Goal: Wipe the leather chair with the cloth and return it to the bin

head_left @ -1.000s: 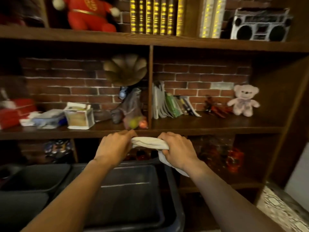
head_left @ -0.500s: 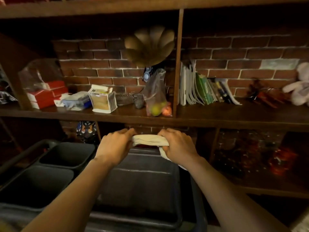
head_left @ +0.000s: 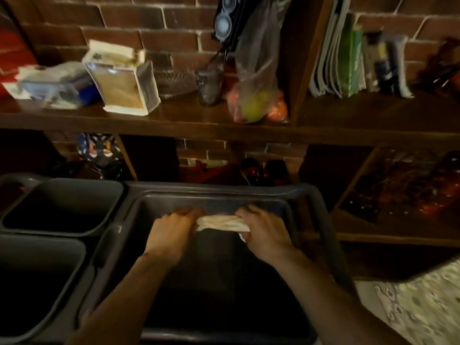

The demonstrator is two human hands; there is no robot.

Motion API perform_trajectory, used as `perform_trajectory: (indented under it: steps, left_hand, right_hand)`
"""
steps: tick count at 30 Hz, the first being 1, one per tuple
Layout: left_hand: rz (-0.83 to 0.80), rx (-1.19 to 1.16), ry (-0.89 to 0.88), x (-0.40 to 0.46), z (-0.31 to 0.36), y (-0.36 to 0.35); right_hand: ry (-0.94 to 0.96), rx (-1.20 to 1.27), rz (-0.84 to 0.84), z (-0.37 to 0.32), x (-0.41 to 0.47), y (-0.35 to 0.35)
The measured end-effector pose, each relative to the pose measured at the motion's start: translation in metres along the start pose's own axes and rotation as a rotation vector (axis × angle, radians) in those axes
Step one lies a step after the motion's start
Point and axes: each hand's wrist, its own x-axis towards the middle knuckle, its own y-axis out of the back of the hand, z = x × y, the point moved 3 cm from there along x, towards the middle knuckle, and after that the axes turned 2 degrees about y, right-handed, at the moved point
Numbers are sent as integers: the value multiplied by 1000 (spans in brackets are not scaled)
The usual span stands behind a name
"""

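A pale, bunched cloth [head_left: 221,223] is stretched between my two hands above the inside of a large dark grey bin [head_left: 219,189]. My left hand [head_left: 171,235] grips its left end and my right hand [head_left: 265,232] grips its right end, with a bit of cloth hanging under the right palm. Both hands are over the far half of the bin, below its rim line. The bin's interior looks dark and I cannot tell what lies in it. The leather chair is not in view.
Two smaller grey bins [head_left: 62,202] stand to the left of the large one. Behind is a wooden shelf [head_left: 199,128] against a brick wall, holding a carton [head_left: 122,80], a plastic bag of fruit [head_left: 258,78] and books [head_left: 348,51]. Patterned floor [head_left: 420,307] shows at the lower right.
The view has tilted down and closer to the bin. My hands, still holding the cloth between them, have gone from in front of the shelf down over the bin's inside.
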Motion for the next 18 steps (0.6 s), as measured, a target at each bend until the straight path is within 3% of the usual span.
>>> perform_trajectory:
  steps: [6, 11, 14, 18]
  left_hand:
    - [-171, 46, 1, 23, -50, -103]
    - [-380, -43, -74, 13, -72, -180]
    - [-557, -120, -164, 1, -81, -206]
    - [-599, -75, -261, -9, -87, -217]
  right_hand:
    - [-98, -59, -139, -2, 16, -104]
    - [-214, -10, -401, 7, -8, -178]
    - [-241, 64, -549, 7, -21, -197]
    - [-231, 52, -686, 5, -29, -201]
